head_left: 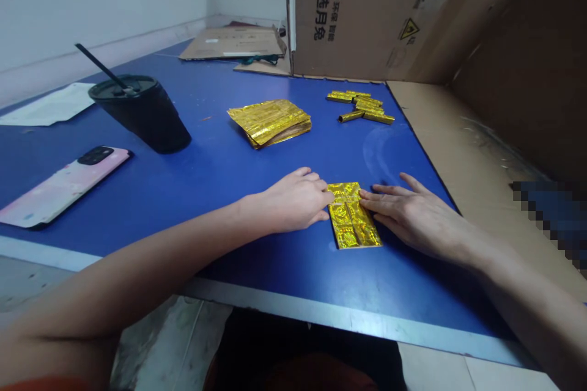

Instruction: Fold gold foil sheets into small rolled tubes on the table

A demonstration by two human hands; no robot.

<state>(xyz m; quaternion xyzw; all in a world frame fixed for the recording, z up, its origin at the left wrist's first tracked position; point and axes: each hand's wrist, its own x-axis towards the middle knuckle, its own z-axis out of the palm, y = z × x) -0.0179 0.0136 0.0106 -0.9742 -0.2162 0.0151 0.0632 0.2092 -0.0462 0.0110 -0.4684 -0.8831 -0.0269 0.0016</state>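
Observation:
A sheet of gold foil paper (352,220) lies flat on the blue table, its sides folded in to meet at a seam down the middle. My left hand (300,200) is at its upper left edge, fingers curled and closed on the paper's border. On the opposite side, my right hand (413,211) has its fingers stretched out and apart, with the fingertips touching the paper's upper right edge. Farther back sits a stack of gold foil paper (273,121). To its right is a small heap of narrow, folded gold foil pieces (367,107).
At left stand a black cup with a straw (151,113) and a pink phone (68,186). White paper (50,104) lies behind them. A large cardboard panel (358,18) rises at the back, with flat cardboard (233,43) beside it. The table's pale front edge (293,305) runs below my arms.

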